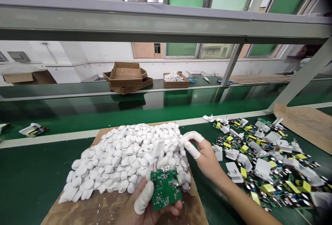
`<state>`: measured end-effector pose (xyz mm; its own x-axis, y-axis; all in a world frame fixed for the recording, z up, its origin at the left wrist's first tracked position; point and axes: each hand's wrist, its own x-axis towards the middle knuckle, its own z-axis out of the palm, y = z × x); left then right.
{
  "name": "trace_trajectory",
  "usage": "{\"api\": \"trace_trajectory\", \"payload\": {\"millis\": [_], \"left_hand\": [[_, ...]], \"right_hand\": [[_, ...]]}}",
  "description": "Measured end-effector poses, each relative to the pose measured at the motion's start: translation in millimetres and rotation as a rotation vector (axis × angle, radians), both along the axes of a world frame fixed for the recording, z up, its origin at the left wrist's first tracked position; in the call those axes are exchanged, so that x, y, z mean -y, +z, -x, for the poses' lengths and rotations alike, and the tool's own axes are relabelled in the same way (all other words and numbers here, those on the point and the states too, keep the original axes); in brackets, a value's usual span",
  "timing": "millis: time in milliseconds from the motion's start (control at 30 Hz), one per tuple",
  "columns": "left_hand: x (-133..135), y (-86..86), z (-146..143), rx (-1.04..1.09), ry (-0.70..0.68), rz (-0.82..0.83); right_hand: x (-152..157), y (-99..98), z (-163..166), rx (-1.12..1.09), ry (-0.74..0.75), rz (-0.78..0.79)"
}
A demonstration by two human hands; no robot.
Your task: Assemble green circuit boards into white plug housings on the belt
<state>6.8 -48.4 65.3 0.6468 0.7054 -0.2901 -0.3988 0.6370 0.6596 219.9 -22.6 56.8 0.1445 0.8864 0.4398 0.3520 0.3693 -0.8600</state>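
Note:
My left hand (145,200) is closed around the edges of a green circuit board (166,188), low in the middle of the view. The board's soldered side faces me, and a blurred white plastic part (158,149) stands up behind it with a bit of red wire at its base. My right hand (204,152) reaches in from the right, its thumb and forefinger in white finger cots. Those two tips come together at the right edge of a heap of small white plastic pieces (124,152); whatever lies between them blends with the heap.
Brown cardboard (109,207) lies under the heap. Right of it, many circuit boards with white casings (263,169) cover the green bench. A green conveyor belt (155,109) runs behind. Beyond are cardboard trays (126,74) and a box of white pieces (176,84). A shelf beam (155,21) crosses overhead.

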Motion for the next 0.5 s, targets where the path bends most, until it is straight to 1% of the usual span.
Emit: {"api": "trace_trajectory", "payload": {"millis": [67, 100, 167, 233, 300, 400, 500], "left_hand": [[-5, 2.7, 4, -0.090, 0.110, -0.102], [-7, 2.6, 6, -0.151, 0.142, -0.153], [-10, 0.9, 7, -0.255, 0.148, -0.238], [-10, -1.0, 6, -0.282, 0.104, -0.306], [-9, -2.2, 5, -0.259, 0.073, -0.367], [-9, -6.7, 5, -0.256, 0.069, -0.423], [-13, -19.6, 7, -0.202, 0.039, -0.471]], "right_hand": [[4, 5.6, 0, -0.254, 0.174, -0.046], [6, 7.4, 2, -0.330, 0.257, -0.066], [13, 8.4, 8, -0.380, 0.388, -0.078], [21, 7.3, 16, -0.341, 0.475, -0.035], [26, 5.9, 21, -0.274, 0.518, 0.018], [30, 5.4, 23, -0.188, 0.521, 0.056], [29, 5.9, 22, -0.151, 0.515, 0.062]]}}
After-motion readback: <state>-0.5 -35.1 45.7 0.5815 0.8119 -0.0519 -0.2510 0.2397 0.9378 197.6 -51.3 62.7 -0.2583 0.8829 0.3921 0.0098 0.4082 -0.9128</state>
